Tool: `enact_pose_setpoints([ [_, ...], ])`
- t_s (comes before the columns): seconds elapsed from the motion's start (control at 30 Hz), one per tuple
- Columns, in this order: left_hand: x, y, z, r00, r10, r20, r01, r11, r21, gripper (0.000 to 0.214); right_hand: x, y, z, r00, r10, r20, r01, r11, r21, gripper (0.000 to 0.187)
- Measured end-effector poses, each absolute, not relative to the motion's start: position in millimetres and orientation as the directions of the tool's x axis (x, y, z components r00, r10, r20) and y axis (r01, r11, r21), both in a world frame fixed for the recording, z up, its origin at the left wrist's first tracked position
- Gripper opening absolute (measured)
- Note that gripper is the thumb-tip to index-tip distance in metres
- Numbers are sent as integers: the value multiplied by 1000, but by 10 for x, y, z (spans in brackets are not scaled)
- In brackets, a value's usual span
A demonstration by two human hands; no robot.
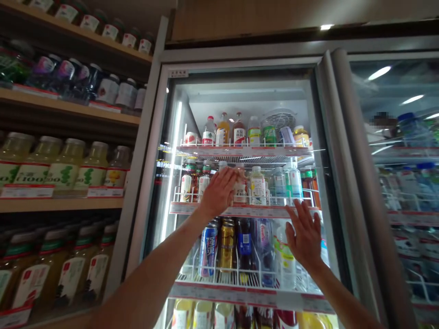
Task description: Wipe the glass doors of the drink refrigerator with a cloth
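My left hand (217, 192) is raised to the glass door (247, 98) of a lit drinks cooler, fingers held together and pointing up and right. Along its fingertips shows a pale, pinkish patch (240, 176), perhaps a thin cloth or a reflection; I cannot tell which. Behind the glass there, a bottle with a white and red label (241, 192) is partly covered. My right hand (305, 233) is lifted to the right, fingers spread, close to or touching the glass in front of a bottle with a green-yellow label (285, 256). Nothing shows in it.
Inside the cooler, wire-fronted shelves (247, 210) hold bottles and cans. Wooden shelves (61, 204) with rows of juice bottles (94, 167) stand to the left. A grey door frame (360, 183) separates this door from another cooler (411, 183) at the right.
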State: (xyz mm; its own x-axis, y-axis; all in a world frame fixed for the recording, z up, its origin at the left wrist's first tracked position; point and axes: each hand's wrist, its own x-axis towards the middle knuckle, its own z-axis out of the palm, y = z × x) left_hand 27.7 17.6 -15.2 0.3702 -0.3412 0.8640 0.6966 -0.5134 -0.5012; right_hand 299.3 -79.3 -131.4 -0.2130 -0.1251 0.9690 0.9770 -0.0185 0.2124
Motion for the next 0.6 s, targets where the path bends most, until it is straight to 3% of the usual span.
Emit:
enact_pose_setpoints([
  [0.07, 219, 197, -91, 356, -339, 871, 699, -521, -489, 46, 2986, -796, -1306, -217, -127, 968, 976, -18, 217, 59],
  [0.17, 34, 274, 101, -55, -263, 963, 797, -593, -116, 49, 2983, -785, -1301, -214, -130, 968, 977, -19, 213, 59],
  [0.23, 63, 273, 162, -200, -205, 958, 783, -621, 30, 52, 2994, -775, -1317, -209, -129, 969, 978, -19, 208, 58],
  [0.4, 800, -3, -17, 98, -133, 986, 691, -704, -164, 54, 2974, -825, -1323, -202, -122, 972, 979, 11, 205, 61],
  [0.53, 1142, -128, -9, 103, 4, 995, 539, -840, -52, 54, 2579, -890, -947, -257, -186, 948, 934, 204, 293, 61],
  [0.6, 1036, -108, 36, 106, 9, 994, 449, -893, -40, 51, 2239, -852, -627, -327, -119, 937, 891, 293, 348, 56],
])
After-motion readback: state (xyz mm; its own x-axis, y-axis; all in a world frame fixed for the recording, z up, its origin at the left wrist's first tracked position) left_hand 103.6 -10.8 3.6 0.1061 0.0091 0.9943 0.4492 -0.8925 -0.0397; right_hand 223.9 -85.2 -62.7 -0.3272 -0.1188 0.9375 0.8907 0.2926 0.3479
